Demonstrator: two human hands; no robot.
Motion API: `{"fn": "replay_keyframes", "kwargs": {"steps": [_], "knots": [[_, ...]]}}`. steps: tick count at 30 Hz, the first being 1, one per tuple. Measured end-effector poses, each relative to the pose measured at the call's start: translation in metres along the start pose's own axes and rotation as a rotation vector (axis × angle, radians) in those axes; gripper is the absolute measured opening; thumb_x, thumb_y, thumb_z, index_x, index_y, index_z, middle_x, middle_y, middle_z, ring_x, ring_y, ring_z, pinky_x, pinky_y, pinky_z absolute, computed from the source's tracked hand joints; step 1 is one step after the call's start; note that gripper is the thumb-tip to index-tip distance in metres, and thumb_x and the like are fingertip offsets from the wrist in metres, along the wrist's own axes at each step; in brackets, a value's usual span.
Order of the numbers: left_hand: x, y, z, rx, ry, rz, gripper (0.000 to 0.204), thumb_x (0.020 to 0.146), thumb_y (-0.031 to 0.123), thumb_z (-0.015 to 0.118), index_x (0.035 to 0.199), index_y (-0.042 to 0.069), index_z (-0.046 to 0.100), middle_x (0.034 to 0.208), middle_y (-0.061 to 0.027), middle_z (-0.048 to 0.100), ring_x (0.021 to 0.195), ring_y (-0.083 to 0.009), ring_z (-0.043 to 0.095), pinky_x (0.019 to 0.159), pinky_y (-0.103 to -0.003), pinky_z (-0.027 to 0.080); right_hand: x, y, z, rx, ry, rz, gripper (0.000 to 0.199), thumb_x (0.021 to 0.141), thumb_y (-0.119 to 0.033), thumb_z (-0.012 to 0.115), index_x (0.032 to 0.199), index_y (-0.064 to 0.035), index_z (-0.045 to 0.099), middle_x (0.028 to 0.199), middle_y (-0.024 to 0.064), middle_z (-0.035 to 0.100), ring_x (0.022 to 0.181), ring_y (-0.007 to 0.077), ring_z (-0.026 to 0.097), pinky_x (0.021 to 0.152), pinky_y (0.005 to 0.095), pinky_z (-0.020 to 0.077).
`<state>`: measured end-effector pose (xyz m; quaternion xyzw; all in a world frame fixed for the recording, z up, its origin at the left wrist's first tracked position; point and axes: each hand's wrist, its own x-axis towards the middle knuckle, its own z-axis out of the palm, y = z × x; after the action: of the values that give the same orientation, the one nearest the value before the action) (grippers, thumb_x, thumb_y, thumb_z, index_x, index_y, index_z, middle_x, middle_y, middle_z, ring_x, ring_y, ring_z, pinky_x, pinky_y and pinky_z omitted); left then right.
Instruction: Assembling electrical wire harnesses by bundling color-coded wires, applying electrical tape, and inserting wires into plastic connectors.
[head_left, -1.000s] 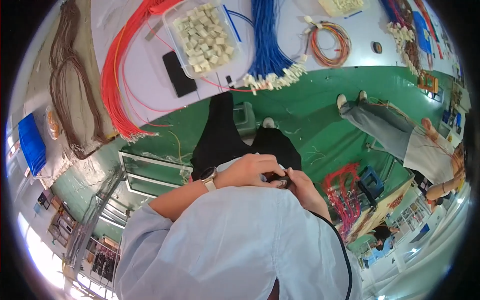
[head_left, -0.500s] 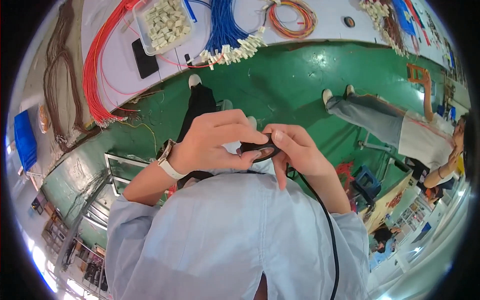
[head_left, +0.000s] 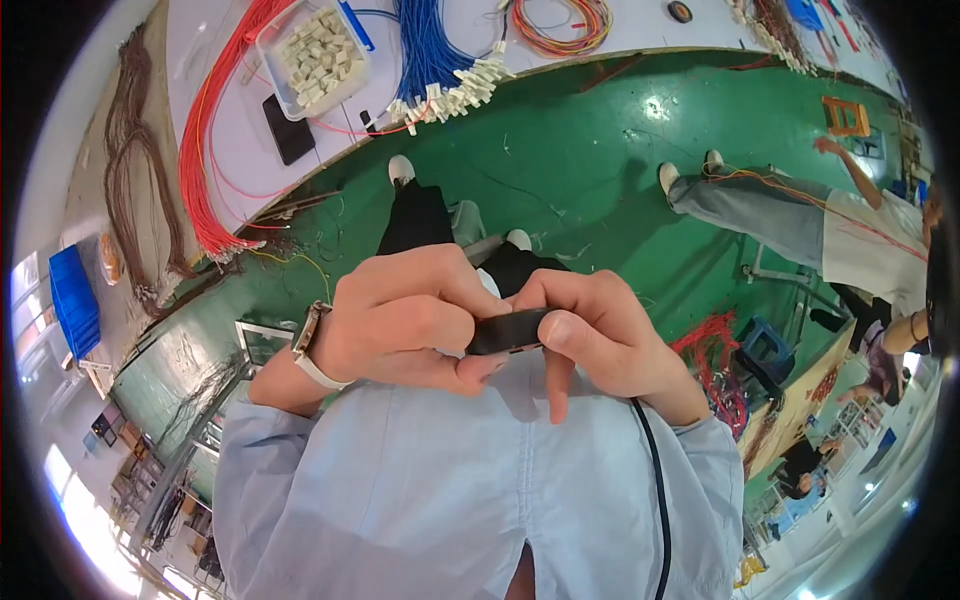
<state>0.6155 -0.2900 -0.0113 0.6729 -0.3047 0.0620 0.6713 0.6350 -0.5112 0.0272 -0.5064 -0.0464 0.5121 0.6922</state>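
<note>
In front of my light blue shirt, both hands grip a roll of black tape (head_left: 510, 332), turned edge-on. My left hand (head_left: 405, 318) closes its thumb and fingers round the roll's left end. My right hand (head_left: 598, 335) pinches the right end between thumb and bent index finger, another finger hanging below. Whether a tape end is lifted cannot be seen. A watch (head_left: 312, 330) and a pale band (head_left: 320, 376) circle my left wrist. Beside my right forearm, a black cable (head_left: 660, 490) runs down the shirt.
On the white table (head_left: 350, 150) lie red wires (head_left: 205, 150), blue wires (head_left: 430, 50) with white connectors, a box of connectors (head_left: 322, 62), a phone (head_left: 288, 130), coiled wires (head_left: 562, 25) and another tape roll (head_left: 680, 12). A person (head_left: 790, 215) stands on the right; a metal frame (head_left: 262, 340) stands left.
Both hands have come slightly lower and nearer my shirt. The tape roll has tipped from showing its hollow core to edge-on. The view has shifted; the person at right has lowered an arm.
</note>
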Motion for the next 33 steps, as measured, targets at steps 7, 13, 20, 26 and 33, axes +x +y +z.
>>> {"fn": "replay_keyframes", "kwargs": {"steps": [7,13,20,26,33], "knots": [[0.001,0.011,-0.004,0.128,-0.097,0.007,0.028,0.066,0.009,0.081,0.091,0.007,0.068,0.092,-0.012,0.066,0.066,-0.0185,0.061,0.054,-0.028,0.049,-0.001,-0.003,-0.002,-0.019,-0.054,-0.01,0.031,0.101,-0.028,0.048,0.098,0.0016,0.056,0.068,0.0027,0.059,0.05,0.0115,0.064,0.043,0.0198,0.0411],[0.0,0.008,-0.008,0.128,-0.123,-0.021,0.027,0.067,0.011,0.082,0.089,0.008,0.067,0.092,-0.0133,0.066,0.067,-0.0197,0.061,0.056,-0.028,0.051,0.005,-0.007,-0.005,-0.013,-0.061,0.034,0.032,0.101,-0.029,0.048,0.096,0.0011,0.056,0.069,0.0022,0.059,0.05,0.0112,0.064,0.043,0.0201,0.0409],[0.007,0.004,-0.013,0.121,-0.133,-0.022,0.022,0.07,0.014,0.082,0.085,0.009,0.068,0.09,-0.0133,0.066,0.066,-0.0201,0.061,0.056,-0.028,0.051,0.01,-0.01,-0.008,-0.012,-0.058,0.021,0.032,0.101,-0.03,0.048,0.095,0.0007,0.056,0.067,0.0018,0.058,0.049,0.0109,0.064,0.042,0.0205,0.0398],[0.009,-0.003,-0.017,0.087,-0.107,-0.009,0.019,0.069,0.011,0.081,0.081,0.008,0.067,0.089,-0.0134,0.066,0.066,-0.0198,0.061,0.055,-0.027,0.051,0.014,-0.012,-0.008,0.004,-0.048,0.032,0.031,0.101,-0.028,0.049,0.095,0.0012,0.056,0.066,0.0019,0.058,0.049,0.0114,0.064,0.041,0.0206,0.0396],[0.012,-0.008,-0.016,0.038,-0.046,-0.065,0.02,0.065,0.005,0.079,0.073,0.007,0.061,0.089,-0.0149,0.066,0.066,-0.0206,0.061,0.055,-0.028,0.05,0.019,-0.017,-0.012,-0.005,-0.046,0.001,0.031,0.101,-0.028,0.049,0.096,0.0017,0.056,0.066,0.0024,0.059,0.05,0.0116,0.065,0.042,0.0202,0.0405]]}}
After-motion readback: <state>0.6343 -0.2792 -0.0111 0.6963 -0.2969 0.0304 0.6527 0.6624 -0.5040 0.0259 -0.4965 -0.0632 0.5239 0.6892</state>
